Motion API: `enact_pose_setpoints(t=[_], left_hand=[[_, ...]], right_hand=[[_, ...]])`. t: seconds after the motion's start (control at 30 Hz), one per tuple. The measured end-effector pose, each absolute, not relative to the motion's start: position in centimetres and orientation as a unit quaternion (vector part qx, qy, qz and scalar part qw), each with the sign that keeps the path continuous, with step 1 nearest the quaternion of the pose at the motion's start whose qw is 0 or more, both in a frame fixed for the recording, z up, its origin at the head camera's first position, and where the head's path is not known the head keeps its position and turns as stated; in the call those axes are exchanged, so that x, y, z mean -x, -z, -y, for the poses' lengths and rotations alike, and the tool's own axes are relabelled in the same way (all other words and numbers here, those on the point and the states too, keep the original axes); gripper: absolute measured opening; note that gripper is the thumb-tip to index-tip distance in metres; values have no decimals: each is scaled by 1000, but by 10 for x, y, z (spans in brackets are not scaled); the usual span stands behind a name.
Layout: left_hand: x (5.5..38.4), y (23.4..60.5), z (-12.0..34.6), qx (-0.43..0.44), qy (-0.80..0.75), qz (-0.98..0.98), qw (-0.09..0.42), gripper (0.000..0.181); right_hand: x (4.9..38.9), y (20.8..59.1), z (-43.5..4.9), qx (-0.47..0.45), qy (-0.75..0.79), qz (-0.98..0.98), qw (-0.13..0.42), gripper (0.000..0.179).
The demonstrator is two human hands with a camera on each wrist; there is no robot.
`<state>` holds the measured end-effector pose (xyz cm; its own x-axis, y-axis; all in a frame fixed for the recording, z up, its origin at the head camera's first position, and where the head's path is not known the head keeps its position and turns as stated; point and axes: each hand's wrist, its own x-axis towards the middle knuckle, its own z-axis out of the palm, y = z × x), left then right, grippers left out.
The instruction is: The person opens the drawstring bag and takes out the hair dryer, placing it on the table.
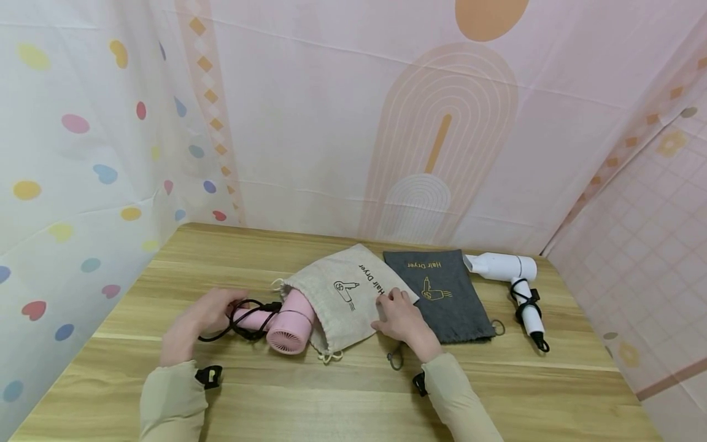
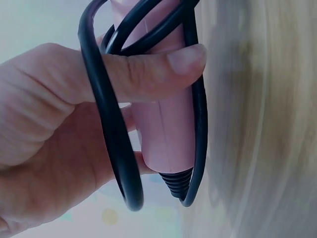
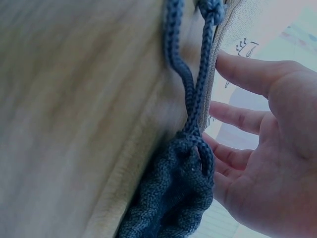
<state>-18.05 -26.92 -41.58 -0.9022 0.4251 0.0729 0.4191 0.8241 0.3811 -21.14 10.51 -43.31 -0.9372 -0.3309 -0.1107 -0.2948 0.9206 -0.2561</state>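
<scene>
My left hand grips the handle of a pink hair dryer. In the left wrist view the thumb lies across the pink handle, with loops of black cord around it. The dryer's head is partly inside the mouth of a beige drawstring bag printed "Hair Dryer"; its front end is hidden by the cloth. My right hand rests its fingertips on the closed end of that bag. In the right wrist view the right hand's fingers are spread and touch the beige cloth.
A dark grey drawstring bag lies flat to the right, partly under the beige one, its cord loop by my right wrist. Farther right lies a white hair dryer with a black cord. Patterned cloth hangs behind the wooden table.
</scene>
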Motion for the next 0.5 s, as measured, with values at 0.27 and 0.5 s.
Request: enact_pose_setpoints(t=[0.27, 0.5], left_hand=[[177, 415, 276, -211, -207, -955, 24, 37], [173, 414, 284, -215, -208, -954, 29, 37]], right_hand=[[211, 432, -105, 157, 119, -977, 80, 48], [211, 433, -105, 160, 120, -977, 78, 48]])
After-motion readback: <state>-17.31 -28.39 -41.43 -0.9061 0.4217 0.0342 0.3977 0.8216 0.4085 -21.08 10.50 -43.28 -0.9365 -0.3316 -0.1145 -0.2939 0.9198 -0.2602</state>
